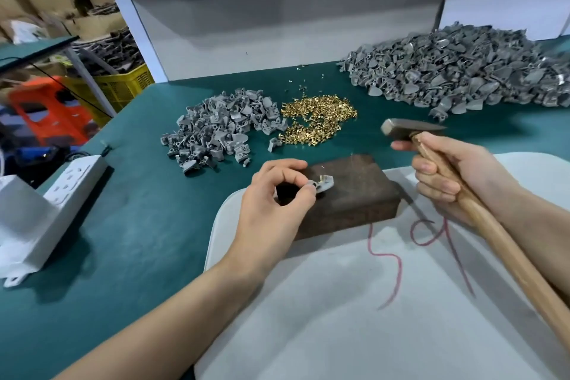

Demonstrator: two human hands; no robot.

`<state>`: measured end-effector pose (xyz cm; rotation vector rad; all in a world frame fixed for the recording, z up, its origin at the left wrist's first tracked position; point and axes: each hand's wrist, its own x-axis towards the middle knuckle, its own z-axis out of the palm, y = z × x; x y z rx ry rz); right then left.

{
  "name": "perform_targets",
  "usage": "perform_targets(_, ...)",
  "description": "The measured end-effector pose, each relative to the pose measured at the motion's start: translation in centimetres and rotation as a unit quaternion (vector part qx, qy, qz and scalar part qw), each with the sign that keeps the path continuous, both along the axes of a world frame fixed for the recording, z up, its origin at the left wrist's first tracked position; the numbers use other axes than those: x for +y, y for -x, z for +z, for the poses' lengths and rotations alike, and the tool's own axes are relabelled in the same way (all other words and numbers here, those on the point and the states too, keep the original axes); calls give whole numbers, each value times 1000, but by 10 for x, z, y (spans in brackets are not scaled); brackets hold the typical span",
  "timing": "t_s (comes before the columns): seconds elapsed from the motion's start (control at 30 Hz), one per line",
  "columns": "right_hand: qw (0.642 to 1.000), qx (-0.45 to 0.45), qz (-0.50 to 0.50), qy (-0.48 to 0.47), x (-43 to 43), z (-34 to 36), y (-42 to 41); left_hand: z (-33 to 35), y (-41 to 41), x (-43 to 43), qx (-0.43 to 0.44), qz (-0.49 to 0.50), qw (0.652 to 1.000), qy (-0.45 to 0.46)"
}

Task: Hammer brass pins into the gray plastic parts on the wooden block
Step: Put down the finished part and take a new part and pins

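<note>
Brown wood makes up the block (pixel 348 191), which sits on the far edge of a white pad (pixel 370 302). The left hand (pixel 274 197) covers its near left corner. On the left part of its top lies one gray part (pixel 325 186), its long axis running left to right and its broad, rounded end pointing right. The left thumb and forefinger pinch the narrow left end, so that end is hidden. A brass pin (pixel 324 177) rises from the part, too small and blurred to show how deep it sits.

The right hand (pixel 453 173) is to the right of the block, its fingers wrapped tight round the handle of a hammer (pixel 496 234). The handle runs from the lower right up towards the far left; the palm hides a stretch of it, and its butt end is cut off by the frame. The metal head hangs in the air beyond the block's far right corner, clear of the wood, lying roughly left to right and motion-blurred.

Beyond the block is a heap of loose pins (pixel 317 120); a small pile of gray parts (pixel 216 129) lies beyond it to the left. A far larger pile (pixel 456 71) lies beyond it to the right, cut off at the edge. A red thread (pixel 398 265) curls on the pad, nearer than the block.
</note>
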<state>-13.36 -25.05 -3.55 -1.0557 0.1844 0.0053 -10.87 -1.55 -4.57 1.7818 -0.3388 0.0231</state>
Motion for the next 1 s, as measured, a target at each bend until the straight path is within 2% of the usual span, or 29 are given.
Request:
perform_targets(0.1,1000,-3,6,-25,-1,-3,-1,7,-3,-2,25,42,999,-13)
perform_targets(0.17,999,0,15,-32,-3,-3,-3,29,-15,-16,-5,70,997,-38)
perform_targets(0.23,999,5,25,-34,-3,-3,-5,63,-38,-44,-25,51,998,-31)
perform_targets(0.3,998,6,32,-45,-5,-4,-6,95,-76,-88,-6,4,999,-32)
perform_targets(0.33,998,7,33,-49,-5,-4,-5,105,-96,-109,1,-28,997,-71)
perform_targets(0.4,998,6,30,-55,-4,-5,-3,101,-132,-135,11,-51,970,-237)
perform_targets(0.47,998,-3,28,-62,-4,-6,-3,74,-158,-135,-5,-28,894,-447)
perform_targets(0.5,998,-4,27,-65,-5,-6,-4,57,-164,-127,-6,-14,860,-509)
perform_targets(0.53,997,-3,30,-65,-5,-6,-4,42,-168,-119,-7,-1,842,-539)
perform_targets(0.57,998,-3,32,-62,-5,-7,-5,31,-170,-112,-24,13,836,-548)
perform_targets(0.67,997,-7,39,-61,-8,-9,-8,24,-173,-104,-82,20,851,-519)
perform_targets(0.77,997,-9,45,-60,-10,-10,-8,30,-171,-102,-93,15,860,-502)
perform_targets(1.0,998,-6,41,-42,-9,-10,-7,31,-165,-103,-100,25,845,-525)
